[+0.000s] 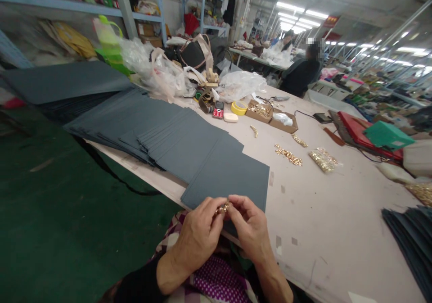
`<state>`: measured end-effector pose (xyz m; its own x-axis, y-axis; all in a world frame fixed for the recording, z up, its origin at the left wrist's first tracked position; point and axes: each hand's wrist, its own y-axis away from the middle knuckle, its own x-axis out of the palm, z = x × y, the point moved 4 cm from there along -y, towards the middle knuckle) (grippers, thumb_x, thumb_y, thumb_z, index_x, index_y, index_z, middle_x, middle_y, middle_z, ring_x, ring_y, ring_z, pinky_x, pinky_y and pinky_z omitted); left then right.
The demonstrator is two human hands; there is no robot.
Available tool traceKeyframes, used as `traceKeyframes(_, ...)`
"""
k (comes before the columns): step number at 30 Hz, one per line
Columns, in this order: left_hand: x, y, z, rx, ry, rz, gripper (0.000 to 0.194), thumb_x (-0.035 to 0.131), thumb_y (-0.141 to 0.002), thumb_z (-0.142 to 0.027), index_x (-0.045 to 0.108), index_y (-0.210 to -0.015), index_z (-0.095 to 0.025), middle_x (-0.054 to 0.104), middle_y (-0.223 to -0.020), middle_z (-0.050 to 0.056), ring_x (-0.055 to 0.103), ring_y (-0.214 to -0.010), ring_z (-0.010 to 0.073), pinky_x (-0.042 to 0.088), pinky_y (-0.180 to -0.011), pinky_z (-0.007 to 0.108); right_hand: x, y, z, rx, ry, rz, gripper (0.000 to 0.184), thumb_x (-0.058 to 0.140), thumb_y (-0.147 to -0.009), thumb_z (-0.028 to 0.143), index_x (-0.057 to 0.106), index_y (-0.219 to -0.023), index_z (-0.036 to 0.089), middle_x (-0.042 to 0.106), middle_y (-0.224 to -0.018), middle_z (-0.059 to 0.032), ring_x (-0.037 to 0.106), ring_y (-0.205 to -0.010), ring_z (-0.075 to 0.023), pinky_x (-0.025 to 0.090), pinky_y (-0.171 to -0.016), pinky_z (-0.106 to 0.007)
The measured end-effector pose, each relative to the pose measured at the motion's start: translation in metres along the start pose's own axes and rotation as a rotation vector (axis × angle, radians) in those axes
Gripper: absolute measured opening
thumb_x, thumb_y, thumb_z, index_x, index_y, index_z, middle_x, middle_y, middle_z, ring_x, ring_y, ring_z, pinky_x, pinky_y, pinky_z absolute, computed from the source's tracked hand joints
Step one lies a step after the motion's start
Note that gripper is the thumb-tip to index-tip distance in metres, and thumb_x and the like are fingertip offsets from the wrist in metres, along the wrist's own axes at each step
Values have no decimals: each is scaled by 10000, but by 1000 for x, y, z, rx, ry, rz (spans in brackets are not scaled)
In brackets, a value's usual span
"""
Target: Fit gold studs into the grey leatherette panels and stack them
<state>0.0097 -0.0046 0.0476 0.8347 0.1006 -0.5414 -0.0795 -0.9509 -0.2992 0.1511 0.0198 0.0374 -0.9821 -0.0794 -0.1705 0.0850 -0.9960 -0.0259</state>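
My left hand [199, 233] and my right hand [251, 228] meet at the near edge of the table, thumbs and fingertips pinched together. Between them is a small shiny gold metal piece [222, 209], partly hidden by the fingers, so its exact kind is unclear. Just beyond and partly beneath the hands lies a dark grey flat panel [232, 172]. It is the nearest of a long overlapping row of similar panels [162, 127] that runs off to the left. Loose gold metal pieces [288, 154] lie in a small heap on the table, right of the panels.
Farther back are a yellow tape roll [239, 108], a red phone [218, 110], small cardboard boxes [283, 125] and a bag of gold pieces [323, 160]. More dark panels [410, 244] lie at right. A green jug [110, 46] stands at back left. A person [302, 71] sits beyond the table.
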Motion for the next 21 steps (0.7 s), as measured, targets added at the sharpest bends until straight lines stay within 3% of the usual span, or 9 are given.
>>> traceKeyframes(3, -4, 15, 17, -400, 358, 75, 81, 620, -825, -281, 616, -860, -208, 574, -694, -33, 558, -639, 128, 452, -611, 228, -17, -8, 2, -9, 119, 28, 207, 608, -858, 359, 691, -911, 177, 690, -761, -32, 650, -692, -166, 522, -671, -270)
traceKeyframes(4, -4, 22, 23, -516, 462, 107, 127, 638, -802, -316, 593, -785, -199, 515, -628, -52, 502, -567, 108, 415, -552, 211, -25, -12, 2, -10, 153, 25, 218, 611, -854, 369, 691, -900, 172, 683, -723, -29, 644, -664, -165, 513, -651, -270)
traceKeyframes(6, -2, 37, 32, -670, 602, 143, 237, 634, -794, -388, 545, -705, -187, 414, -565, -76, 368, -477, 72, 318, -466, 187, -37, -22, -1, 0, 187, 37, 249, 615, -849, 397, 681, -885, 160, 673, -672, -27, 633, -628, -166, 502, -625, -272)
traceKeyframes(8, 0, 51, 40, -742, 642, 143, 295, 621, -805, -456, 553, -724, -180, 345, -547, -93, 251, -449, 58, 221, -426, 183, -43, -31, -7, 3, 213, 62, 264, 602, -858, 406, 670, -886, 152, 663, -646, -25, 624, -603, -164, 501, -611, -275)
traceKeyframes(11, 6, 65, 50, -787, 631, 140, 333, 609, -816, -499, 613, -879, -172, 307, -528, -106, 201, -441, 66, 166, -415, 195, -46, -43, -15, -94, 351, 15, 238, 561, -876, 353, 667, -965, 160, 695, -745, -43, 644, -663, -176, 516, -659, -297)
traceKeyframes(15, 6, 71, 54, -729, 535, 88, 385, 614, -829, -471, 627, -1076, -176, 443, -583, -74, 387, -513, 99, 310, -486, 200, -43, -47, -16, -283, 672, 23, 204, 489, -893, 268, 678, -909, 193, 719, -890, -73, 665, -846, -221, 503, -795, -345)
traceKeyframes(21, 2, 68, 47, -600, 590, 9, 334, 618, -845, -463, 646, -1056, -205, 668, -859, 16, 625, -848, 188, 503, -803, 274, -46, -17, -3, -124, 765, 275, 196, 472, -895, 239, 665, -883, 210, 727, -834, -39, 676, -752, -195, 484, -689, -296)
